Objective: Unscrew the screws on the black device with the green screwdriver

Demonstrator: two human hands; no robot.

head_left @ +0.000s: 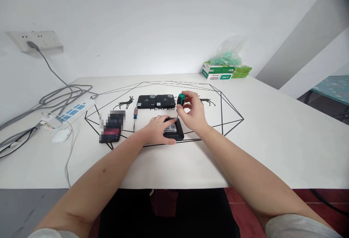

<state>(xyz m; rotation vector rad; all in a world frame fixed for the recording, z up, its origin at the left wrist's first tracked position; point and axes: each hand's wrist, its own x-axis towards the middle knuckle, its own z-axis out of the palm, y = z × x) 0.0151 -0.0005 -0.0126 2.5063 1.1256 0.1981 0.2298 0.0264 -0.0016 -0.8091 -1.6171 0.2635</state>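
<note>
A flat black set-top box (pixel 178 132) with a white label on its upper face lies on the table. My left hand (pixel 156 129) grips it from the left, thumb at the near edge and fingers over the far side. In my right hand (pixel 194 112) is a screwdriver (pixel 181 99) with a green and black handle, held nearly upright. Its shaft points down at the box's far right corner; whether the tip sits in a screw is too small to tell. Behind stand two similar black boxes, the left one (pixel 146 101) beside the right one (pixel 165 101).
A second screwdriver (pixel 135 114) and a partly blurred phone (pixel 111 130) lie to the left. Further left are a power strip (pixel 73 112), a white charger-like piece (pixel 61 135) and coiled grey cables (pixel 68 92). Green and white cartons (pixel 218 71) with a plastic bag stand at back right.
</note>
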